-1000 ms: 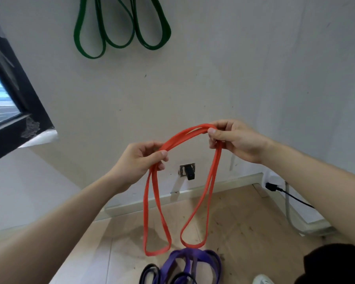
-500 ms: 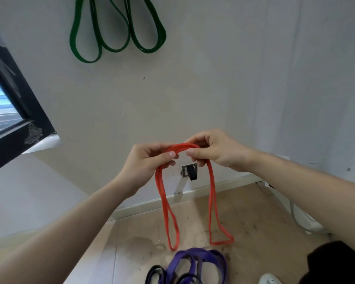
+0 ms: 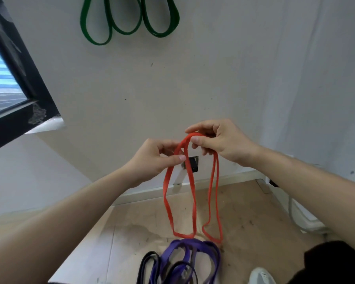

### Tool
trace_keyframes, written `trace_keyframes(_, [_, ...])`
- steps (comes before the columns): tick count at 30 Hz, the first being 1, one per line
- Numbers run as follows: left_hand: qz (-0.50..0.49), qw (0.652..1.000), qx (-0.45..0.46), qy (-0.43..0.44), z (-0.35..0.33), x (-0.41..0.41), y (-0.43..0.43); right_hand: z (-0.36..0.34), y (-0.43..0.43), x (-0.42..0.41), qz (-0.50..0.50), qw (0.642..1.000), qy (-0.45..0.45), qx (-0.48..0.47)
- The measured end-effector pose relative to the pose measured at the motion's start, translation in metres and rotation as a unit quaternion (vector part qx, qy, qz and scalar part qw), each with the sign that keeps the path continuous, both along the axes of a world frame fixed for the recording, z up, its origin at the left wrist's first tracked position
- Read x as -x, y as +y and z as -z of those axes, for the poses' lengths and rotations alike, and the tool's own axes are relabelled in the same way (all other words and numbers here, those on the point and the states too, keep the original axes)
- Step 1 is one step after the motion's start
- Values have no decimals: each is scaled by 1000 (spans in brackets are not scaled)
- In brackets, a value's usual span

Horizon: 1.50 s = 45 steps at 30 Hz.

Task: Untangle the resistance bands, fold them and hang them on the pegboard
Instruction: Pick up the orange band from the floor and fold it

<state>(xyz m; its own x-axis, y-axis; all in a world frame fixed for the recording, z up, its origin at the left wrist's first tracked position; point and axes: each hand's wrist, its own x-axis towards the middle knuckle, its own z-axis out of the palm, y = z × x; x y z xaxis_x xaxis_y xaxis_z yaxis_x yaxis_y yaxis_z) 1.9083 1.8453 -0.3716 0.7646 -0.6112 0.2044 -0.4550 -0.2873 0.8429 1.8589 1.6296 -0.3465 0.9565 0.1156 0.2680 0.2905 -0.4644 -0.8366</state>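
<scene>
An orange-red resistance band (image 3: 193,201) hangs folded into two long loops in front of the wall. My left hand (image 3: 156,158) pinches its left strands at the top, and my right hand (image 3: 219,142) pinches the bend of the fold just to the right; the two hands almost touch. On the floor below lies a tangled pile of a purple band (image 3: 195,255) and a black band (image 3: 150,263). A green band (image 3: 129,19) hangs folded in loops high on the wall; its top and any peg are out of frame.
A black-framed window (image 3: 19,83) fills the left edge. A wall socket with a black plug (image 3: 193,163) sits low behind the band. White cabling runs along the right skirting (image 3: 295,214). A white shoe (image 3: 260,276) and dark clothing show at the bottom right.
My hands came close together, from wide apart a second ago, bringing the band's top strands into one short bend. The hanging loops now lie side by side and hang lower.
</scene>
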Motion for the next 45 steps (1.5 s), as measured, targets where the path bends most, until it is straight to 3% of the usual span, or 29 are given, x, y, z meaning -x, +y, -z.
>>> trace_keyframes(3, [7, 999, 8, 42, 4, -1, -2, 2, -1, -2, -2, 1000, -14, -22])
trace_keyframes(11, [-29, 999, -5, 12, 7, 3, -12, -7, 2, -1, -12, 994, -63, -90])
trace_keyframes(17, [-43, 995, 43, 78, 5, -1, -3, -7, -18, -9, 36, 989, -64, -132])
trace_keyframes(21, [-30, 982, 123, 138, 2, 1, 0, -2, -32, -14, 36, 988, -19, -152])
trace_keyframes(26, [-62, 979, 156, 114, -6, -1, 4, 5, -52, -15, 2, 988, 65, -143])
trace_keyframes(32, [-68, 975, 170, 123, -10, -1, 5, 12, -45, -8, -94, 977, 190, -26])
trace_keyframes(35, [-46, 982, 141, 119, -12, 4, 0, 6, -21, -3, -120, 980, 156, -35])
trace_keyframes(40, [-29, 982, 139, 127, -15, 7, -5, -2, -1, -5, -59, 991, 67, -97])
trace_keyframes(45, [-54, 996, 63, 32, -12, 0, 0, 0, -1, -4, -42, 993, 60, -90])
